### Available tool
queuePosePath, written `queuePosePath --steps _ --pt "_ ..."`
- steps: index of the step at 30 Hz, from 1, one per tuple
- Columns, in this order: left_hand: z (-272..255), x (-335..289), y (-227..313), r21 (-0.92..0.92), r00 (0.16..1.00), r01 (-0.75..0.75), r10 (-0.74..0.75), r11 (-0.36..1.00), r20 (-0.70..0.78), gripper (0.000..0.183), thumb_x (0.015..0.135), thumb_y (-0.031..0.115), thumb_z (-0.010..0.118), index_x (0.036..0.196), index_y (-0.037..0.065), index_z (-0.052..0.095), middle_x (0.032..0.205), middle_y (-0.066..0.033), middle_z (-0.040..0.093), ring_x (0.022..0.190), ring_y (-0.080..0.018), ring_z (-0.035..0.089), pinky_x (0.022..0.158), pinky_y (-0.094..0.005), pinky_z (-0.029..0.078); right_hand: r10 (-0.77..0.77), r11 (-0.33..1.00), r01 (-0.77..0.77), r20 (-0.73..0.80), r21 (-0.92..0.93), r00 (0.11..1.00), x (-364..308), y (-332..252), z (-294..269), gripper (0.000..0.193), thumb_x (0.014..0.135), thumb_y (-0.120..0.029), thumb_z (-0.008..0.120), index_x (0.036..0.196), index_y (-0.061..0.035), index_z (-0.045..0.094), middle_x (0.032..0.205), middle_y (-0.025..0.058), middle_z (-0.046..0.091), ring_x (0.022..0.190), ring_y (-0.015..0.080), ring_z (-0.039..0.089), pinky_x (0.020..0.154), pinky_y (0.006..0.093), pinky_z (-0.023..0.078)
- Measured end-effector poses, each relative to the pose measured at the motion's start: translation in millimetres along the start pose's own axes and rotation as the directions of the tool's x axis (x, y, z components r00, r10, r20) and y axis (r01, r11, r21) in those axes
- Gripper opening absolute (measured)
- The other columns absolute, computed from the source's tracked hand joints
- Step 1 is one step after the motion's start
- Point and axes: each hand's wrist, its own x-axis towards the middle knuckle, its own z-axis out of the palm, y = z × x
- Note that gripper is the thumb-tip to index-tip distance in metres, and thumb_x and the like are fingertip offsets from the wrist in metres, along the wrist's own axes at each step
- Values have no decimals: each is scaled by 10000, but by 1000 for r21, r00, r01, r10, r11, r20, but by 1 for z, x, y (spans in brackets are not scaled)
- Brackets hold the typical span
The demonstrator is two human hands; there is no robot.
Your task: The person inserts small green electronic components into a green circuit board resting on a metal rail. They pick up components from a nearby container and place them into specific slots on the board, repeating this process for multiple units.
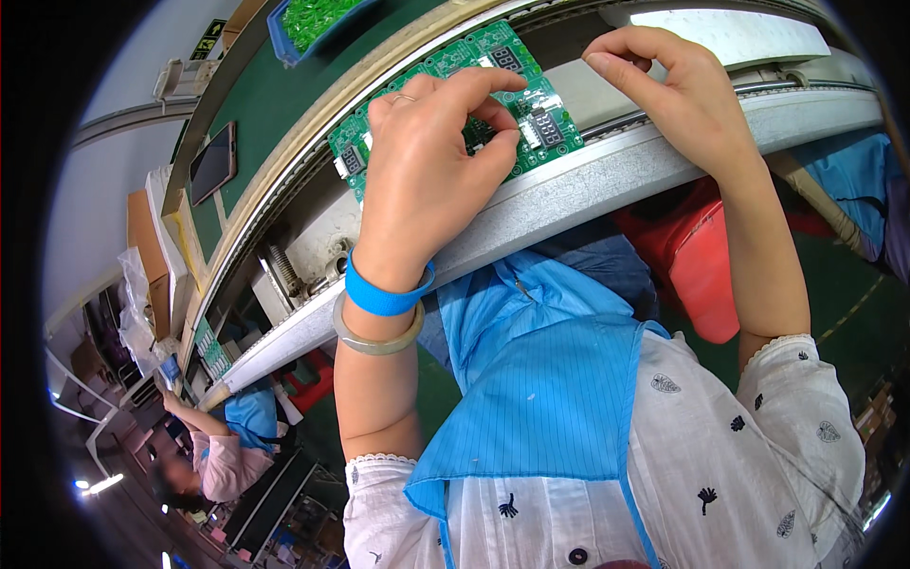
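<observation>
**Reaching past the silver rail (597, 180)**

The green board (545, 100) lies under the left hand (427, 156), which bends down with thumb and pointer apart. To its right, the right hand (678, 100) curls in, thumb and pointer close. I can't tell if either holds anything. A little number screen (547, 130) sits right beside the left thumb.

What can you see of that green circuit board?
The green circuit board looks flat and rigid, with pale markings, dark digit displays and some white parts. It lies along the metal rail. The left hand hides its middle; whether the fingers touch it, or whether it is one panel or several, I cannot tell.
</observation>
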Motion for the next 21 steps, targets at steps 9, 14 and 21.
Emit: queuePosePath --steps 9,14,21 --pt "0 3 0 -25 1000 -10 10 1000 17 330 782 90 708 1104 138 760 844 4 750 846 -194 641 825 -350 427 18 999 -18 2 37 1000 0 2 1 225 966 -209 696 1078 -21 747 1015 32 737 923 136 629 850 270 477" --pt "3 5 -5 -32 999 -44 44 998 -2 324 778 81 703 1091 134 765 850 -10 750 821 -197 638 757 -348 458 51 998 -51 -1 38 999 -1 1 0 226 969 -209 696 1079 -19 748 1005 24 732 921 120 619 836 258 470" --pt "6 3 -7 -102 999 -48 45 994 -23 308 781 61 710 1078 121 767 853 -24 749 789 -208 632 702 -341 498 100 994 -100 20 33 995 2 -7 -1 220 965 -194 698 1057 0 744 931 9 693 855 104 563 804 248 455"
